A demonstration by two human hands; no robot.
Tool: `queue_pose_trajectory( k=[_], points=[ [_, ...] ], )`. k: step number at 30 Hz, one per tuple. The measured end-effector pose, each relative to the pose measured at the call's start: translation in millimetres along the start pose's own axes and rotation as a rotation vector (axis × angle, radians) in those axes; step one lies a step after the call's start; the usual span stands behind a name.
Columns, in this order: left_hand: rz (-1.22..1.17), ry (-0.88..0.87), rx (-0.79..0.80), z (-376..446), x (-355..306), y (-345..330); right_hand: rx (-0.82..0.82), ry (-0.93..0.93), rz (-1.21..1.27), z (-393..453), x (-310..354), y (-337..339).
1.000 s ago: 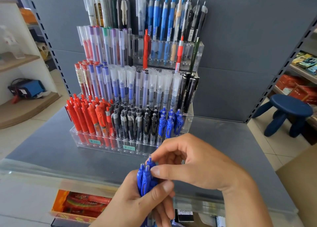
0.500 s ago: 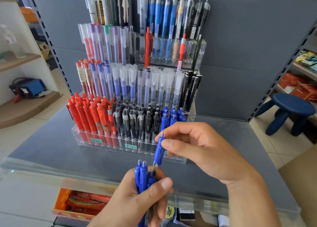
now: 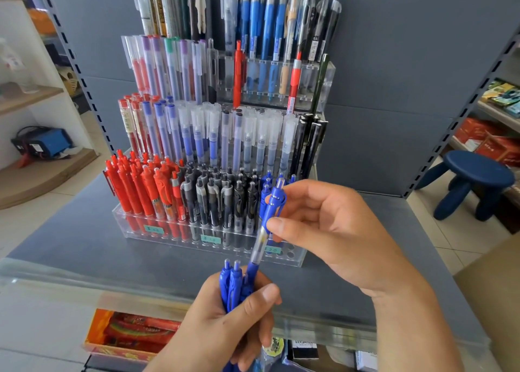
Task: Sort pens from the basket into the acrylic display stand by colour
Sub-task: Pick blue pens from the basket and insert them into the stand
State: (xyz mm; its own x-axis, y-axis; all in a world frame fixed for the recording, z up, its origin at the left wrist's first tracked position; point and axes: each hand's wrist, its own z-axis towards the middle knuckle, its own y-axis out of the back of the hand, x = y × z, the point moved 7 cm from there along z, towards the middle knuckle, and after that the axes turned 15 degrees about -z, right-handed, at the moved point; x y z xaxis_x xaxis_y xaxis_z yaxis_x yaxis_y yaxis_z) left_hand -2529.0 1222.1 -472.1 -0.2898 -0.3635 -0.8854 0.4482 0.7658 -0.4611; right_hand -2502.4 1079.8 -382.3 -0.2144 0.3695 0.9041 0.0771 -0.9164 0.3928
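My left hand (image 3: pixel 222 326) grips a bundle of blue pens (image 3: pixel 232 283) upright in front of the shelf edge. My right hand (image 3: pixel 334 231) pinches one blue pen (image 3: pixel 267 219) near its clip end, with its lower end still among the bundle. The tiered acrylic display stand (image 3: pixel 292 259) sits on the grey shelf just behind. Its front row holds red pens (image 3: pixel 140 188) on the left, black pens (image 3: pixel 222 200) in the middle and a few blue pens (image 3: pixel 266 186) on the right, with vacant holes at the front right corner. No basket is in view.
The grey shelf (image 3: pixel 70 245) has a clear plastic front lip. Upper tiers of the stand hold capped gel pens and tall pens. A blue stool (image 3: pixel 475 180) stands on the floor at right, an orange box (image 3: pixel 126 332) below the shelf, wooden shelves at left.
My right hand has drawn one blue pen up out of the bundle and raised it toward the stand's blue section. My left hand keeps its hold on the rest.
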Motion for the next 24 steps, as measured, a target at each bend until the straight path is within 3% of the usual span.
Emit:
queue_pose_trajectory(
  k=[6, 11, 24],
  points=[
    [-0.023, -0.039, -0.005, 3, 0, 2, -0.275, 0.103, 0.107, -5, 10, 30],
    [-0.042, -0.073, -0.06, 6, 1, 6, -0.468, 0.163, 0.033, -11, 13, 50],
    [-0.068, -0.126, -0.142, 7, 1, 10, -0.512, 0.205, -0.164, -10, 9, 52]
  ],
)
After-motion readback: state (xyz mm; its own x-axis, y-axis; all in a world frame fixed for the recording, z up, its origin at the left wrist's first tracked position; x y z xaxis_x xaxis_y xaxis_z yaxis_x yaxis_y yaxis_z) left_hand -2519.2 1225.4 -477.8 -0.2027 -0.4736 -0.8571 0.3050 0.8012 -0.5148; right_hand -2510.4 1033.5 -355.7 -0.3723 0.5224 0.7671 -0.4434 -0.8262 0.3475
